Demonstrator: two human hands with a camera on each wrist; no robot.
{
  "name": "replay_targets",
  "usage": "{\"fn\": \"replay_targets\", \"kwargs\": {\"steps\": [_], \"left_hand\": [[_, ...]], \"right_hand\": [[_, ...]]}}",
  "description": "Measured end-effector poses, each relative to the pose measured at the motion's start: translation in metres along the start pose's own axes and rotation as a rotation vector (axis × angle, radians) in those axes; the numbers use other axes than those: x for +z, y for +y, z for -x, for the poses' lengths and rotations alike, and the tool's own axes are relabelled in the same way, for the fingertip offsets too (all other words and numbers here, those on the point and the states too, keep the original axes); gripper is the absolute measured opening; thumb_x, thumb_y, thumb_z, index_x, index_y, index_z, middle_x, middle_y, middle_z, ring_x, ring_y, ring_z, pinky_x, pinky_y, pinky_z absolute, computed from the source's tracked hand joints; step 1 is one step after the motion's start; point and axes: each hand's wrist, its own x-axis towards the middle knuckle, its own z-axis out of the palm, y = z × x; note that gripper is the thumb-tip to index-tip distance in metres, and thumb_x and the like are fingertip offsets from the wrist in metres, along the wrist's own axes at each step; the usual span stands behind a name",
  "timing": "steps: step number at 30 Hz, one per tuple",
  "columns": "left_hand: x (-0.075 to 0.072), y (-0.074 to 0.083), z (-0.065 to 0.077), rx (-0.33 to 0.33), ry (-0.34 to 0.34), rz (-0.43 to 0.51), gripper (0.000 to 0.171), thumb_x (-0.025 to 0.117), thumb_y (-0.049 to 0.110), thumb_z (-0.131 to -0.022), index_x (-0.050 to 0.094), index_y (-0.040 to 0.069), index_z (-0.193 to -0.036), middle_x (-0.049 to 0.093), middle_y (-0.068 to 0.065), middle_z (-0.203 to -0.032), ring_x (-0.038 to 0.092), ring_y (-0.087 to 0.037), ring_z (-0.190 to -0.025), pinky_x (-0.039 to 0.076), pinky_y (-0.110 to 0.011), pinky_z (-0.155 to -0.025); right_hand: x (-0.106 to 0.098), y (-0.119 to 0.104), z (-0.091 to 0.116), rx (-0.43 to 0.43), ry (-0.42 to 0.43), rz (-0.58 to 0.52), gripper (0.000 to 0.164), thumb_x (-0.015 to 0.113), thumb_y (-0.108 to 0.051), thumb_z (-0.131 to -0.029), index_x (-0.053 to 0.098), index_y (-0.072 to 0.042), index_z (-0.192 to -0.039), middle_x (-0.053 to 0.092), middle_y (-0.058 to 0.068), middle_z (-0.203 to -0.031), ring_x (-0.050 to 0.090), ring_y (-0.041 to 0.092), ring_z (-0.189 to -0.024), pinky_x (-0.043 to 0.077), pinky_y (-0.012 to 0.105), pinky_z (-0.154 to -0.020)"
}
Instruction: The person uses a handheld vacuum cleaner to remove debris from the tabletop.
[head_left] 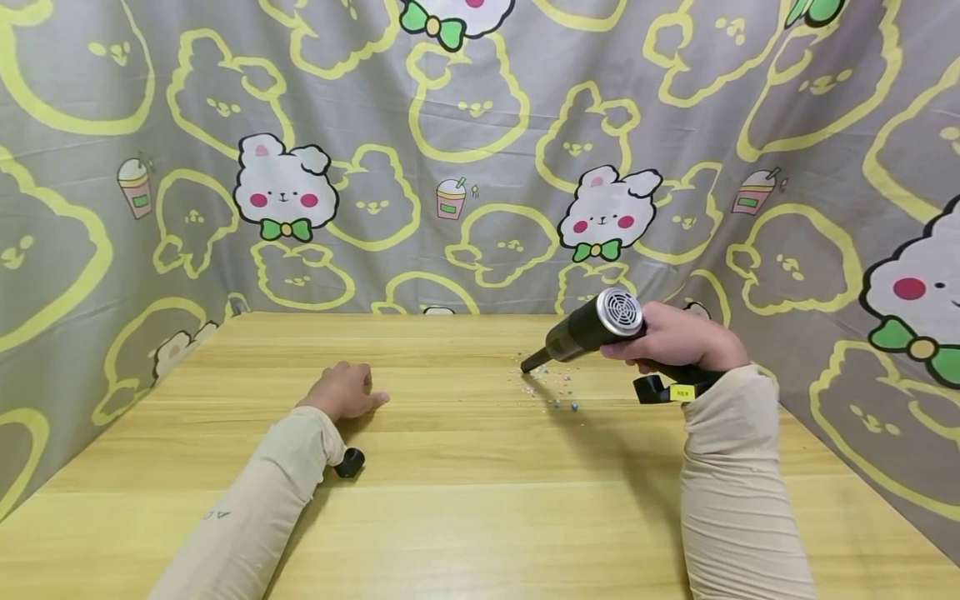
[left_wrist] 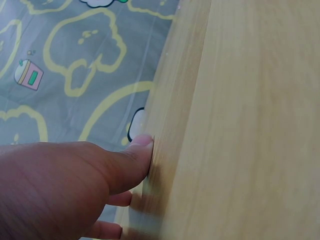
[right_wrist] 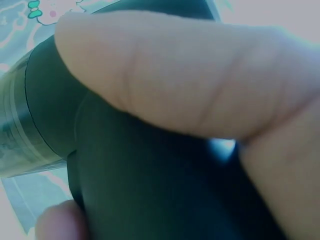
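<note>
A black handheld vacuum cleaner [head_left: 581,332] with a silver vented end is gripped by my right hand [head_left: 678,337]. Its narrow nozzle points down and left, the tip at a scatter of small bluish and pale bits [head_left: 558,387] on the wooden table. In the right wrist view my thumb [right_wrist: 150,70] lies across the vacuum's dark body [right_wrist: 140,165], and a clear section shows at the left. My left hand [head_left: 345,392] rests on the table to the left of the bits, holding nothing, its fingers loosely bent. The left wrist view shows its thumb and some fingertips near the tabletop.
The light wooden table [head_left: 480,517] spans the space before me. A grey curtain [head_left: 360,83] with yellow outlines and white cartoon animals hangs behind it and along both sides. A black wrist camera [head_left: 349,462] sits at my left cuff and another dark mount [head_left: 651,389] at the right.
</note>
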Motion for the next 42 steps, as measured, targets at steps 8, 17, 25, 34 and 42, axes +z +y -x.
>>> {"fn": "replay_targets", "kwargs": {"steps": [8,17,25,34,42], "left_hand": [[0.0,0.0,0.0,0.008,0.002,-0.018,0.041,0.061,0.041,-0.091,0.058,0.001,-0.099,0.057,-0.021,-0.102,0.051,-0.044,-0.098,0.045,-0.055,-0.084],[0.0,0.0,0.0,0.008,0.003,-0.018,0.042,0.061,0.041,-0.091,0.058,0.0,-0.101,0.058,-0.022,-0.103,0.051,-0.044,-0.099,0.045,-0.056,-0.085],[-0.001,-0.001,0.0,0.016,0.003,-0.022,0.042,0.06,0.04,-0.091,0.058,0.0,-0.101,0.058,-0.022,-0.103,0.051,-0.045,-0.099,0.045,-0.057,-0.085],[0.0,-0.001,-0.001,0.013,0.0,-0.026,0.044,0.06,0.042,-0.091,0.058,0.0,-0.102,0.058,-0.024,-0.104,0.051,-0.047,-0.1,0.044,-0.057,-0.085],[0.001,-0.002,-0.002,0.008,0.001,-0.015,0.045,0.06,0.043,-0.091,0.057,0.0,-0.102,0.058,-0.024,-0.105,0.051,-0.046,-0.1,0.045,-0.057,-0.085]], "right_hand": [[0.001,0.0,-0.002,-0.012,0.014,0.012,0.027,0.072,-0.02,-0.083,0.061,0.003,-0.093,0.058,0.005,-0.065,0.055,0.018,-0.053,0.05,0.03,-0.054],[0.003,0.002,-0.007,-0.006,0.028,0.031,0.029,0.073,-0.022,-0.083,0.061,0.001,-0.095,0.057,0.004,-0.064,0.055,0.018,-0.053,0.05,0.029,-0.054],[0.006,0.004,-0.012,-0.034,0.053,0.061,0.03,0.074,-0.023,-0.082,0.061,0.001,-0.096,0.058,0.008,-0.066,0.055,0.017,-0.052,0.051,0.029,-0.053],[0.009,0.004,-0.017,-0.029,0.058,0.042,0.032,0.073,-0.022,-0.083,0.06,0.0,-0.101,0.055,0.005,-0.067,0.053,0.017,-0.053,0.049,0.029,-0.054],[0.01,0.007,-0.02,-0.037,0.077,0.059,0.031,0.073,-0.023,-0.083,0.061,0.0,-0.099,0.057,0.007,-0.067,0.055,0.017,-0.052,0.05,0.03,-0.054]]}}
